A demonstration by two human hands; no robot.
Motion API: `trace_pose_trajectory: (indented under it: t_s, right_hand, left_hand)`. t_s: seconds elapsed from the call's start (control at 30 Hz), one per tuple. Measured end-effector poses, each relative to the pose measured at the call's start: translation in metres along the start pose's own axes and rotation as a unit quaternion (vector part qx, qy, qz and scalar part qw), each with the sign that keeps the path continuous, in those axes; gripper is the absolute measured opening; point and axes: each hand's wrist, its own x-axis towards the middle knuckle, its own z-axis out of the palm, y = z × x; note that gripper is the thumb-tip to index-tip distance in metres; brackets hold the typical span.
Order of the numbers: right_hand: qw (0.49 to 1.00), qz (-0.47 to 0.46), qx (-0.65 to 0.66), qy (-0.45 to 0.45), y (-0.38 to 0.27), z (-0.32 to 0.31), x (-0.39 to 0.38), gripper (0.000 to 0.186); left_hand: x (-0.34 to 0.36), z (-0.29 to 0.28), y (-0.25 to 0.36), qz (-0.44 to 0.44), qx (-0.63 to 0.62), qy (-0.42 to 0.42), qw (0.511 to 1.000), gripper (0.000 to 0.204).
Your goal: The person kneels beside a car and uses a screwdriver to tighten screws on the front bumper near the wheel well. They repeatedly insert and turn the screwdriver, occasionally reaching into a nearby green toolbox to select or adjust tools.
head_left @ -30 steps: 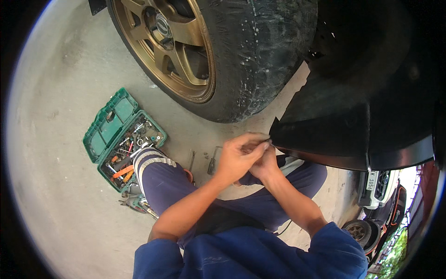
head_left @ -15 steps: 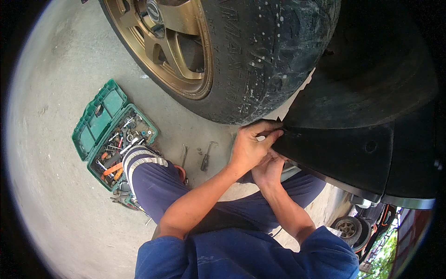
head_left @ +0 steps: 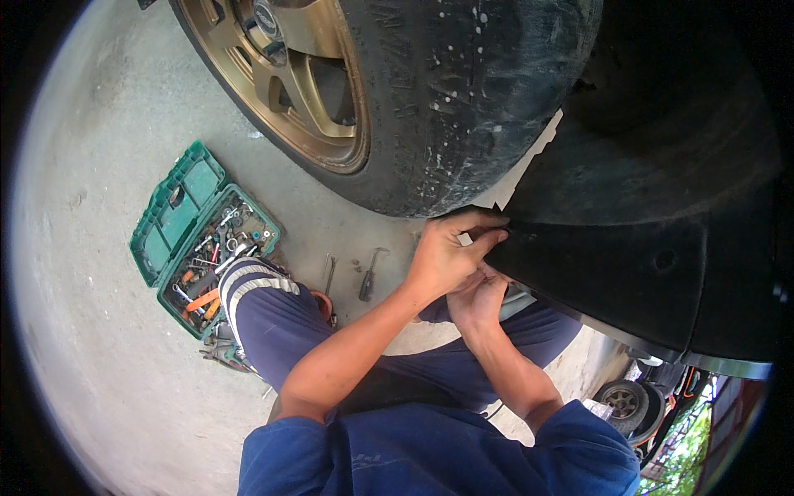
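Note:
A black plastic bumper panel [head_left: 604, 281] spans the right side, its pointed front corner reaching toward the tyre [head_left: 471, 107]. My left hand [head_left: 448, 258] has thumb and forefinger closed on that corner, just below the tread. Whether a small fastener sits between the fingertips is hidden. Under it, my right hand [head_left: 478, 302] is turned palm up against the panel's lower edge. Its fingers are mostly covered by the left hand and the panel. Above the panel curves the dark wheel-arch liner [head_left: 645, 174].
A green toolbox [head_left: 276, 234] full of tools lies with its lid back, left of my knee. A hooked pick [head_left: 368, 283] and a thin metal tool [head_left: 329, 277] rest on the concrete floor [head_left: 91, 273]. The gold wheel rim [head_left: 356, 149] is upper left. Loose wheels [head_left: 622, 403] stand lower right.
The view has shifted slightly, and the tyre appears a little further left and higher. Both hands keep their place at the panel corner.

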Motion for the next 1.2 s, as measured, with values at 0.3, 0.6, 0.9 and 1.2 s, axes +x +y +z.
trace_pose_trajectory:
  t_s: [0.3,0.6,0.9,1.2]
  right_hand:
    - [0.981,0.09,0.147,-0.084,-0.006,0.009,-0.007,0.039]
    - [0.968,0.106,0.228,-0.017,-0.018,0.023,-0.039,0.046]
    - [0.971,0.074,0.202,-0.107,-0.015,0.014,-0.042,0.077]
    - [0.978,0.057,0.196,-0.036,-0.02,0.015,-0.037,0.087]
  left_hand:
    - [0.0,0.003,0.003,-0.028,-0.082,-0.006,0.996,0.018]
    - [0.002,0.007,0.003,-0.08,-0.12,0.0,0.99,0.016]
    - [-0.003,0.011,0.004,-0.088,-0.136,-0.016,0.987,0.018]
    - [0.0,0.023,0.008,0.114,-0.098,0.057,0.987,0.018]
